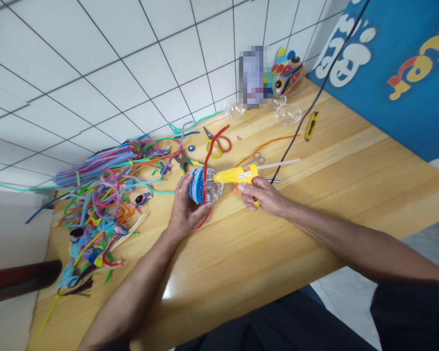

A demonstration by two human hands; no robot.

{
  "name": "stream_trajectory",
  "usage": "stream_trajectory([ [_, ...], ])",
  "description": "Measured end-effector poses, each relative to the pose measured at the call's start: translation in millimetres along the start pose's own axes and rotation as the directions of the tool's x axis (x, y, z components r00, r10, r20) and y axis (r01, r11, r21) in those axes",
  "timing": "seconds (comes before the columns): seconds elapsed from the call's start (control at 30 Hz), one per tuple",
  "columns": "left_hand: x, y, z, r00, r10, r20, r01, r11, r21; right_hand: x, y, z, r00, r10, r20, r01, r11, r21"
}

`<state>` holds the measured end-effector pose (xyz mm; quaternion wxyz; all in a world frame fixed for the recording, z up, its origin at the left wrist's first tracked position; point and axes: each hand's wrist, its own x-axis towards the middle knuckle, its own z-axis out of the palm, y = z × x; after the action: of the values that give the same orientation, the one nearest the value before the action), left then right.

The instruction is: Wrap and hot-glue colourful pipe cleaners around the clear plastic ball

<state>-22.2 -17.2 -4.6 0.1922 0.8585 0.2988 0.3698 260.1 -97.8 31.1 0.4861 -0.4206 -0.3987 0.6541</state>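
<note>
My left hand (183,212) is wrapped round a clear plastic ball (212,191), its left part covered in blue and purple pipe cleaners (196,186). A red pipe cleaner (209,151) runs along the edge of the covered part, and its free end sticks up and away. In my right hand (261,196) is a yellow hot glue gun (236,175), held by its handle. Its nozzle points left and meets the ball beside the red pipe cleaner; whether it touches is hard to tell. A clear glue stick (280,164) juts from the gun's back.
Bundled pipe cleaners (98,163) and a tangled heap (102,209) cover the left side. Pliers (185,160), scissors (219,144), small scissors (258,158) and a yellow cutter (311,126) lie around. A black cord (316,97) crosses the right side. Clear half-shells (289,114) and a decorated ball (287,75) stand behind.
</note>
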Motion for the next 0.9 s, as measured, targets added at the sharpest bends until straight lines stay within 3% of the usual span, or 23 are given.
stream_trajectory([
  [0.3,-1.6,-0.3,-0.5,0.999,-0.042,0.020,0.042,0.999,-0.001,-1.4,-0.9,2.2,1.000,0.009,0.016,-0.009,0.999,-0.043],
  [0.57,-2.3,-5.1,3.1,0.997,-0.074,-0.001,0.074,0.994,-0.076,-3.5,6.7,-2.7,0.999,-0.028,0.027,0.033,0.969,-0.246],
  [0.9,0.4,-2.6,0.4,1.000,0.010,-0.001,-0.010,1.000,-0.024,1.0,1.7,-1.2,0.999,-0.038,-0.009,0.037,0.993,-0.110],
])
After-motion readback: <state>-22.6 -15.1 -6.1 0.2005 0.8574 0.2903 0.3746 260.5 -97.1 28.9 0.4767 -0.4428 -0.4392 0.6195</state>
